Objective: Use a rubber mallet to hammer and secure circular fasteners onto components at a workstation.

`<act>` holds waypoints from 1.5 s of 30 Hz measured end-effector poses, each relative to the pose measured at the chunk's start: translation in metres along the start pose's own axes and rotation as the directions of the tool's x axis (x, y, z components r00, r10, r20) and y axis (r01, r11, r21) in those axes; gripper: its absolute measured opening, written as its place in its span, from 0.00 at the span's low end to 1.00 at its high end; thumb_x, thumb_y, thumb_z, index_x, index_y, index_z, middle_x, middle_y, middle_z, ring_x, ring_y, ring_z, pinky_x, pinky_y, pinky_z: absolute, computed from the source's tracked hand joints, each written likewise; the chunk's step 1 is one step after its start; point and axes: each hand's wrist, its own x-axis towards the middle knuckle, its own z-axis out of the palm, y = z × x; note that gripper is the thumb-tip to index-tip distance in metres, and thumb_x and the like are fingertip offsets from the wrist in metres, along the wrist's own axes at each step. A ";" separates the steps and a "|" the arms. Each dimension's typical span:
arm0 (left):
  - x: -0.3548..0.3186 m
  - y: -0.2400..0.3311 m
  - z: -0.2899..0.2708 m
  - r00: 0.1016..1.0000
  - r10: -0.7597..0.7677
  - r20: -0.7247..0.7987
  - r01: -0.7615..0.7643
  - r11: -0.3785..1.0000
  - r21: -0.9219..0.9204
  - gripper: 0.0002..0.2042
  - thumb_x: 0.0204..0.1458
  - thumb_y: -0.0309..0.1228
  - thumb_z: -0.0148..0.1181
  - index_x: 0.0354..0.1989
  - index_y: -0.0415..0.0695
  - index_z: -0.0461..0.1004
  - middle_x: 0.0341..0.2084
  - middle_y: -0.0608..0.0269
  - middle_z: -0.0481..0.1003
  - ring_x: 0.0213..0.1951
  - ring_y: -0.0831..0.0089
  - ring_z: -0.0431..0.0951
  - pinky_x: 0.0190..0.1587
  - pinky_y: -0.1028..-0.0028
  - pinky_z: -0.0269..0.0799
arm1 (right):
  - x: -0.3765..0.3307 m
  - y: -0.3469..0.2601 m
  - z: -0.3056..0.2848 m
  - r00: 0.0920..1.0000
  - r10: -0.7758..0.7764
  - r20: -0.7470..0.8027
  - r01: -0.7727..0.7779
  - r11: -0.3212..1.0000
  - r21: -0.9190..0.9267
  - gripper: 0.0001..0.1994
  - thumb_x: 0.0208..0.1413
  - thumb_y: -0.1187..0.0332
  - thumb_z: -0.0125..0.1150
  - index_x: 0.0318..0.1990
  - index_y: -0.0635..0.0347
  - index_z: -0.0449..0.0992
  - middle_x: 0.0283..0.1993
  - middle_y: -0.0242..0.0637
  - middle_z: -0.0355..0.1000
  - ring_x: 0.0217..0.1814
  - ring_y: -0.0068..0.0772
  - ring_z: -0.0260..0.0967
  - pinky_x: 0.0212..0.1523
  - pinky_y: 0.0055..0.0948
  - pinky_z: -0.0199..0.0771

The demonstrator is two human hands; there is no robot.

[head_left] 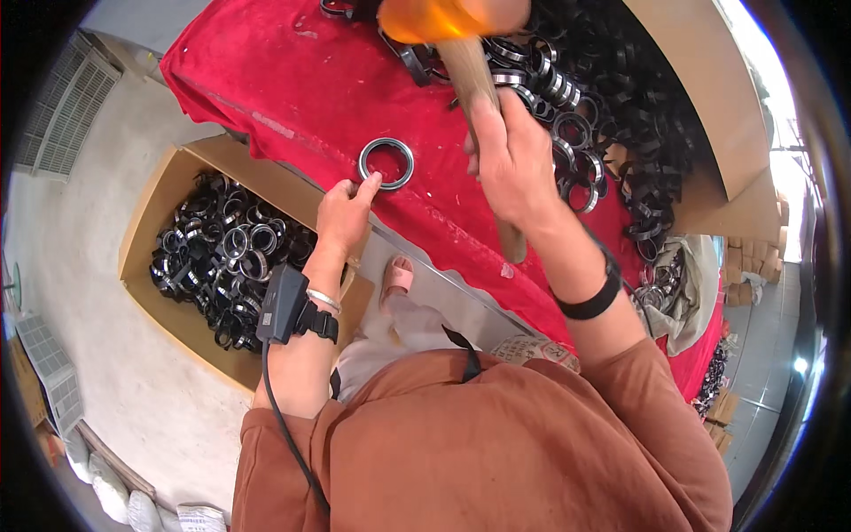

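My left hand (347, 211) pinches the near edge of a metal ring (409, 163) between thumb and fingers. The ring has a shiny rim with a dark band and rests on the red cloth (292, 84) over the table, close to its front edge. My right hand (514, 155) is wrapped round the wooden handle of a mallet (470, 66). Its translucent orange head is raised toward the top of the view, blurred and partly cut off. Beyond the mallet lies a heap of black and silver rings (572, 133).
A cardboard box (142, 226) on the floor at left holds many similar rings. A large cardboard carton (700, 71) stands open at the far right of the table, beside a pale sack (700, 306). Grey plastic crates (75, 111) and white sacks (106, 488) line the left side.
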 end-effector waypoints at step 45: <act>-0.003 0.006 0.004 0.995 0.075 0.059 -0.056 0.961 -0.271 0.19 0.50 0.45 0.59 0.24 0.37 0.69 0.20 0.64 0.69 0.23 0.80 0.67 0.26 0.77 0.64 | -0.116 0.091 0.017 0.859 0.433 0.273 -0.461 0.887 0.042 0.18 0.60 0.56 0.41 0.32 0.66 0.63 0.22 0.55 0.69 0.29 0.60 0.69 0.29 0.47 0.67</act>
